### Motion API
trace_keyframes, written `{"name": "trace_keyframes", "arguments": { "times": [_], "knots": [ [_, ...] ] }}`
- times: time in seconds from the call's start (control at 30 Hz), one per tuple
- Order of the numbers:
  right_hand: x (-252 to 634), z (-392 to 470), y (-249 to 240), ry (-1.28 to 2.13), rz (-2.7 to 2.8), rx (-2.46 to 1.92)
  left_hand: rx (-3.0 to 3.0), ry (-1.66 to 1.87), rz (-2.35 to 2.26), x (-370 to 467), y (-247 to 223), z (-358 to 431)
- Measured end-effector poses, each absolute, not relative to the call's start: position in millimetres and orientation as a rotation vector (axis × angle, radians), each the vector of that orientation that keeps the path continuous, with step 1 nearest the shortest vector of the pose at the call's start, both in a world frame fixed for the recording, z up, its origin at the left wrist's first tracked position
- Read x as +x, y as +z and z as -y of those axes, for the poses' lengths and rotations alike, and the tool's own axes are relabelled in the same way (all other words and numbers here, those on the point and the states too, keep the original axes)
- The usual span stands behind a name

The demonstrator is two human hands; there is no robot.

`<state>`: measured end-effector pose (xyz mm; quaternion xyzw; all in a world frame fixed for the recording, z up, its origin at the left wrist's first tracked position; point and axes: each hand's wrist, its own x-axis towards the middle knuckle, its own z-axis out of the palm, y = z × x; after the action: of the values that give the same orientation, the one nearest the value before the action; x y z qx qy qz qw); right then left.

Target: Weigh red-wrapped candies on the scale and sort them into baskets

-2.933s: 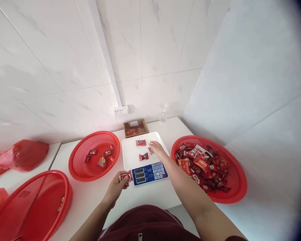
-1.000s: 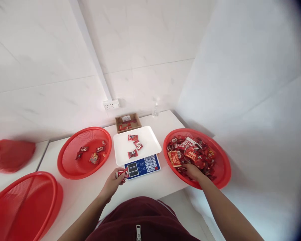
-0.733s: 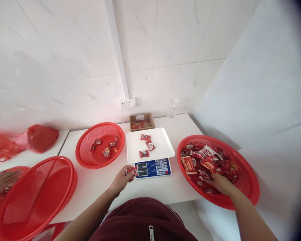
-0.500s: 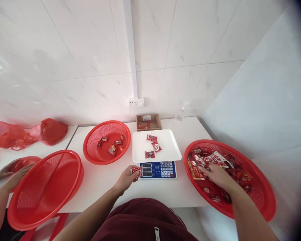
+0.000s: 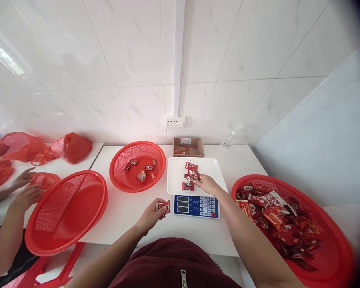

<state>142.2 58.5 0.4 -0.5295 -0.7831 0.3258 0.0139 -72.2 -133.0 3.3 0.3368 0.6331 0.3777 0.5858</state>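
My left hand (image 5: pixel 152 215) is closed around small red candy packets (image 5: pixel 165 207), left of the scale's keypad (image 5: pixel 196 205). Over the white weighing tray (image 5: pixel 216 172), my right hand (image 5: pixel 207 184) pinches a dark red candy packet (image 5: pixel 192 177). That packet overlaps others on the tray, and I cannot tell whether it rests on them. A red packet (image 5: pixel 188 186) lies just below it, and another packet (image 5: pixel 191 165) lies above. To the right, a big red basket (image 5: pixel 337 240) holds a heap of wrapped sweets (image 5: pixel 283 218), partly hidden by my right forearm.
A red basket (image 5: pixel 117 176) with several sweets stands left of the scale. Nearer, another red basket (image 5: pixel 100 216) overhangs the table edge. A small cardboard box (image 5: pixel 198 151) and a plastic bottle (image 5: pixel 228 141) stand by the wall. At far left, another person's hands (image 5: pixel 25 196) touch a red bag (image 5: pixel 45 180).
My right hand has moved left from the big basket to the weighing tray, bringing a candy packet. My left hand keeps its packets beside the scale. The view has shifted left.
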Motion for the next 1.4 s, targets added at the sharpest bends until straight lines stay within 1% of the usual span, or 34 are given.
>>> {"name": "trace_keyframes", "arguments": {
  "times": [0.17,0.3,0.43,0.5,0.6,0.67,0.73,0.87,1.0,1.13,1.23,1.4],
  "knots": [
    [140.1,-56.9,4.9,0.999,2.430,-1.665,0.710,0.965,-1.465,-73.4,2.7,120.7],
    [149.9,-48.6,4.5,1.003,2.348,-1.711,0.622,1.086,-1.340,-64.6,7.3,82.8],
    [164.6,-36.7,1.2,1.088,2.252,-1.762,0.618,1.073,-1.297,-56.8,7.7,41.4],
    [171.8,-30.2,-0.1,1.072,2.225,-1.801,0.629,1.047,-1.332,-54.5,5.9,31.6],
    [179.0,-18.3,-0.3,1.028,2.195,-1.825,0.689,1.025,-1.416,-49.1,3.6,34.5],
    [178.9,-8.4,1.2,1.068,2.165,-1.770,0.739,1.010,-1.446,-42.5,4.1,43.6],
    [174.3,2.3,4.7,1.166,2.139,-1.643,0.773,0.951,-1.402,-34.0,6.7,53.1],
    [157.5,18.6,16.9,1.402,2.143,-1.320,0.693,0.822,-1.122,-21.3,13.7,63.4],
    [145.7,20.7,25.0,1.556,2.169,-1.174,0.591,0.847,-1.072,-23.0,15.7,64.4],
    [141.3,14.3,20.9,1.592,2.192,-1.173,0.478,0.923,-1.070,-29.2,14.4,63.4],
    [140.6,10.3,15.7,1.548,2.213,-1.229,0.394,0.976,-1.101,-33.4,12.6,58.9],
    [151.2,8.5,10.8,1.513,2.169,-1.323,0.356,0.968,-1.187,-42.0,7.1,44.1]
  ]
}}
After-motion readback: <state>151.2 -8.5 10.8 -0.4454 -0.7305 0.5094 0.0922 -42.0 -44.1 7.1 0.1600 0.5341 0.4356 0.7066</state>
